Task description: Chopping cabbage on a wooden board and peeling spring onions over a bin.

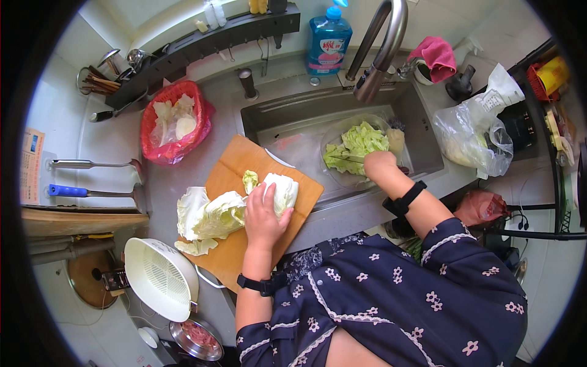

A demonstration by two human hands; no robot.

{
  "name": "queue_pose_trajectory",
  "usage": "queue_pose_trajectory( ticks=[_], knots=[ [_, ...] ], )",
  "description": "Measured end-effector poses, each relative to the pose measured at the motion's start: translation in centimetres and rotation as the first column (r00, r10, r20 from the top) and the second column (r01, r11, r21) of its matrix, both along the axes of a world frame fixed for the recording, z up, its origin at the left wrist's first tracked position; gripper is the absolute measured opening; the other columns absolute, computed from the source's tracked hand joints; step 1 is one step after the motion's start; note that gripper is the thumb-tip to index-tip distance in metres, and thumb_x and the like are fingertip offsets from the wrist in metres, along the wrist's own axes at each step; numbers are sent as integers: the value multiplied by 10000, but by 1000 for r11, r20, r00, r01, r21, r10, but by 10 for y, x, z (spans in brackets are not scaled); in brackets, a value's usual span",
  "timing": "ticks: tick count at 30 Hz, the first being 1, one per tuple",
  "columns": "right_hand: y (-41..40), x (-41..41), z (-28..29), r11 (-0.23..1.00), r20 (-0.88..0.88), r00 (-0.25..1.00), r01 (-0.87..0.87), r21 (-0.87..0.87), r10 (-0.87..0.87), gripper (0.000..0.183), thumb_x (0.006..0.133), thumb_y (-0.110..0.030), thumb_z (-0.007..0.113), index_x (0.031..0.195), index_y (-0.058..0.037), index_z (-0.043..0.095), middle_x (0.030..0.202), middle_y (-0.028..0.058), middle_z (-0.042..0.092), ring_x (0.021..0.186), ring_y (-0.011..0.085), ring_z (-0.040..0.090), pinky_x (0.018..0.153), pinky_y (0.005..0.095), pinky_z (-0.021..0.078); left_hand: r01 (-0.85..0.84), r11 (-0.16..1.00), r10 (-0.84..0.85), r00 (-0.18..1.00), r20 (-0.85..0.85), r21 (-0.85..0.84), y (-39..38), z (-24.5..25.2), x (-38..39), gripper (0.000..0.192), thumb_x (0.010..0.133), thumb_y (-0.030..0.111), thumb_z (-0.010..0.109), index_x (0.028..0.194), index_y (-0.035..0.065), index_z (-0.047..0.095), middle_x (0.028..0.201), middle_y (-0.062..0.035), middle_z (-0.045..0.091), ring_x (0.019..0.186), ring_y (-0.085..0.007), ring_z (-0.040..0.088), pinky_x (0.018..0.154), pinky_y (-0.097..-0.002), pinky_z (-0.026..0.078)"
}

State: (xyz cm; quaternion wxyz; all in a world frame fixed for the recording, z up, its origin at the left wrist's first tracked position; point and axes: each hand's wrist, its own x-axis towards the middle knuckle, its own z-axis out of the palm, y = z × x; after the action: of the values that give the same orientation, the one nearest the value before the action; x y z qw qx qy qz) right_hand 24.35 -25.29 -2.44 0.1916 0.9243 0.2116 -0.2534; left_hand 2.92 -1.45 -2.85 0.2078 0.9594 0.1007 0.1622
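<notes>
My left hand [267,212] rests with spread fingers on a cut piece of napa cabbage [285,192] on the wooden cutting board [257,257]. Loose cabbage leaves [208,215] lie to its left, some over the board's edge, and a small pale-green leaf piece [250,181] sits just above it. Over the sink [289,133], my right hand [380,164] is closed around what looks like a knife [351,158]; its handle is hidden in the fist. Green cabbage leaves [364,140] fill a clear bowl [328,137] beneath and beside that hand.
A curved faucet [373,75] overhangs the sink, beside a blue soap bottle [328,46]. A red lined basket [149,124] stands back left. At lower left are a white colander [160,280] and a metal bowl of raw meat [197,337]. A plastic bag [472,133] sits right.
</notes>
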Motion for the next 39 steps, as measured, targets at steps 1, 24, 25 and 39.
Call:
queue_pose_trajectory(
  ticks=[1, 24, 25, 39],
  knots=[
    [11, -5, 1, 999, 10, 1000, 1, 33, -1, 197, 804, -124, 540, 889, -87, 714, 930, 112, 691, 874, 271, 672, 695, 382, 536, -5, 1000, 5, 1000, 0, -1, 0, -1, 0, 670, 641, 285, 758, 1229, 115, 487, 1233, -133, 461, 1132, -338, 458, 931, -442, 409],
    [35, -50, 69, 838, -63, 998, 33, 545, 2, 289, 817, -164, 534, 1087, -165, 638, 866, 155, 667, 802, 342, 641, 698, 422, 517, -18, 995, 16, 1000, 16, 102, -5, 7, -3, 668, 640, 296, 749, 1226, 137, 472, 1230, -120, 455, 1137, -337, 434, 953, -434, 377],
    [32, -59, 81, 777, -168, 986, 103, 621, 3, 311, 813, -182, 554, 1117, -192, 622, 843, 147, 666, 789, 342, 637, 695, 423, 515, -1, 989, 1, 1000, 5, 147, -4, 10, -3, 667, 638, 299, 749, 1223, 136, 474, 1227, -118, 454, 1140, -336, 426, 959, -433, 369],
    [31, -89, 119, 785, -343, 923, 81, 614, 173, 360, 836, -202, 558, 1195, -168, 557, 823, 160, 656, 751, 369, 620, 674, 464, 500, 116, 993, -117, 991, 60, 19, 3, -1, 20, 408, 662, 270, 699, 1018, 90, 613, 1148, -134, 509, 1077, -338, 471, 892, -444, 414]
  ],
)
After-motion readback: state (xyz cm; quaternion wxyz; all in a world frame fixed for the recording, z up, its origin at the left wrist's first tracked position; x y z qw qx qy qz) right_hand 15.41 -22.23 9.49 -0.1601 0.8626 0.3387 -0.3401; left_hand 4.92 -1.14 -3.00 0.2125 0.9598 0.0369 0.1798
